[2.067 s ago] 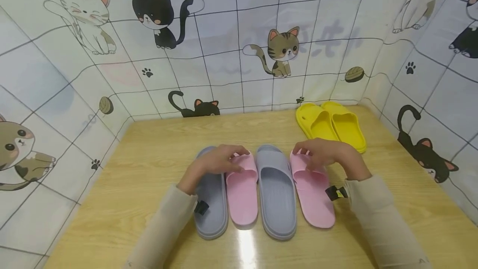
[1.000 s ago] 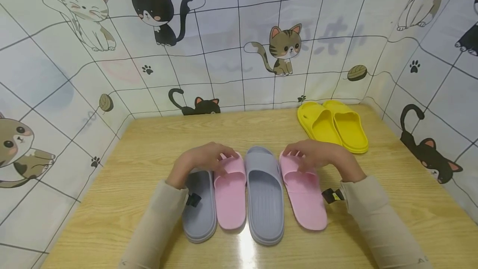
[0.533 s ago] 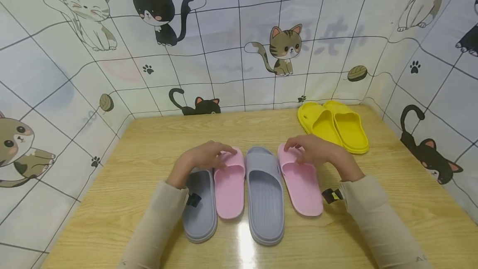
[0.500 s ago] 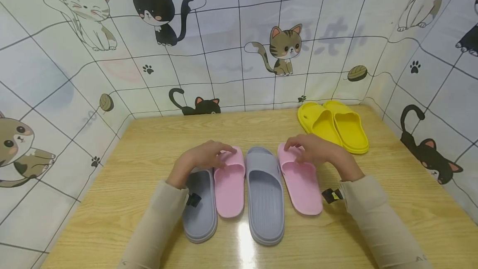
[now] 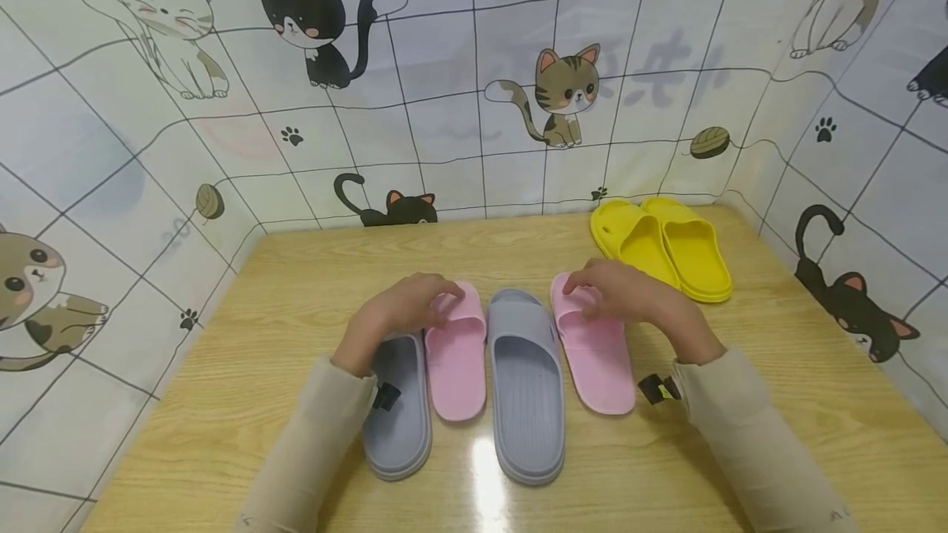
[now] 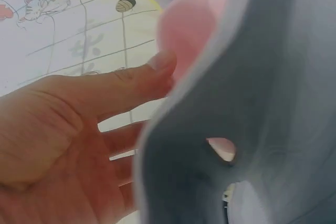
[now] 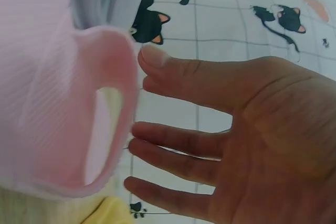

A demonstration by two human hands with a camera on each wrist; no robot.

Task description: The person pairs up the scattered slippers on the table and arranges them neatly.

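In the head view my left hand (image 5: 403,303) grips the toe end of the left pink slipper (image 5: 457,373), thumb on its strap. My right hand (image 5: 629,293) holds the toe end of the other pink slipper (image 5: 601,373) the same way. Between the two lies a grey slipper (image 5: 527,401); its mate (image 5: 397,426) is at the far left, partly under my left wrist. In the left wrist view, a grey slipper (image 6: 252,93) hides the fingertips of the hand (image 6: 58,135), and its thumb touches pink (image 6: 186,30). In the right wrist view, fingertips of the hand (image 7: 262,108) meet the pink strap's edge (image 7: 128,61).
Yellow slippers (image 5: 692,261) stand side by side at the back right of the wooden table (image 5: 326,261), behind my right hand. A cat-patterned wall covering (image 5: 444,130) rises along the back and both sides.
Both pink slippers have slid away from me, toward the back of the table, together with my hands. The grey slippers have stayed in place over the last half second.
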